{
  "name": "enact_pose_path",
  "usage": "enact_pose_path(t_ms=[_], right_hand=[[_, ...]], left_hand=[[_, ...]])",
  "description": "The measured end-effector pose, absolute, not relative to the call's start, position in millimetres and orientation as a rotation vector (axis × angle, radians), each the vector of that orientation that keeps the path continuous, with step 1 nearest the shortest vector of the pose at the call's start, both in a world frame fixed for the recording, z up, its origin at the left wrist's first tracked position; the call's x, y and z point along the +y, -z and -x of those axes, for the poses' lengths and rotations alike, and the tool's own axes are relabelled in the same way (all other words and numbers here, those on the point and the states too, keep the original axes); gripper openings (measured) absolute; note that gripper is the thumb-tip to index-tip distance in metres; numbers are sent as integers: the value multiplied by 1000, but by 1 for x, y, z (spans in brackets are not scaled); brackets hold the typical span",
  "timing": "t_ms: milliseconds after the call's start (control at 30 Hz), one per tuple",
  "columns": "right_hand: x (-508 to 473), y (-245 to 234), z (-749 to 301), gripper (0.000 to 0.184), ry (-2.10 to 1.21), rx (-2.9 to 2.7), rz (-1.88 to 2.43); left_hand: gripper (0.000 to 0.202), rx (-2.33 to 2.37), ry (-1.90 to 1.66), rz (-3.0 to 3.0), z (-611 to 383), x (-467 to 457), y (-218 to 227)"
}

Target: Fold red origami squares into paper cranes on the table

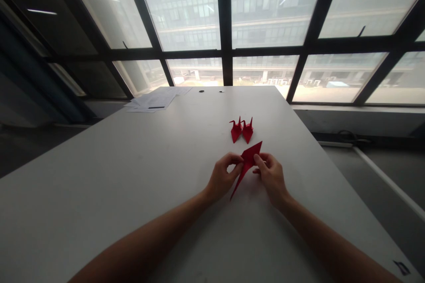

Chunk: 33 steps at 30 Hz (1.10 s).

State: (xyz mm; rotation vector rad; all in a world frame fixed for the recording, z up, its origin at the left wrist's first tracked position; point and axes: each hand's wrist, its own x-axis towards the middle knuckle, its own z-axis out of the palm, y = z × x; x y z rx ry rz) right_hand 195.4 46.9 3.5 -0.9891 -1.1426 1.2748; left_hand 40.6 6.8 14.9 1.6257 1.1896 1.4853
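A piece of folded red origami paper [249, 157] is held between both hands above the white table [159, 150]. One pointed end aims up and right; a long narrow point hangs down and left between my wrists. My left hand [226, 171] pinches its left edge between thumb and fingertips. On its right side, my right hand [269, 171] grips it with the thumb on top and fingers behind. Just beyond, two finished red paper cranes stand side by side, a left crane [236, 132] and a right crane [247, 132].
Loose white papers [152, 99] lie at the table's far left, with a dark pen [156, 107] on them. Small dark round spots [201, 91] show near the far edge. Large framed windows [227, 22] rise behind. A dark mark [401, 267] is at the near right corner.
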Motion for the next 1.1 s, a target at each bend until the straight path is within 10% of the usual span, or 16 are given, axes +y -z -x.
enact_pose_path(t_ms=[533, 767, 1100], right_hand=[[45, -10, -197, 60, -1404, -1015, 770], [43, -5, -195, 26, -1615, -1182, 704], [48, 7, -194, 30, -1457, -1145, 803]], left_hand=[[13, 1335, -1443, -1810, -42, 7, -14], [22, 1487, -1423, -1811, -43, 5, -14], [13, 1380, -1432, -1659, -39, 8, -13]])
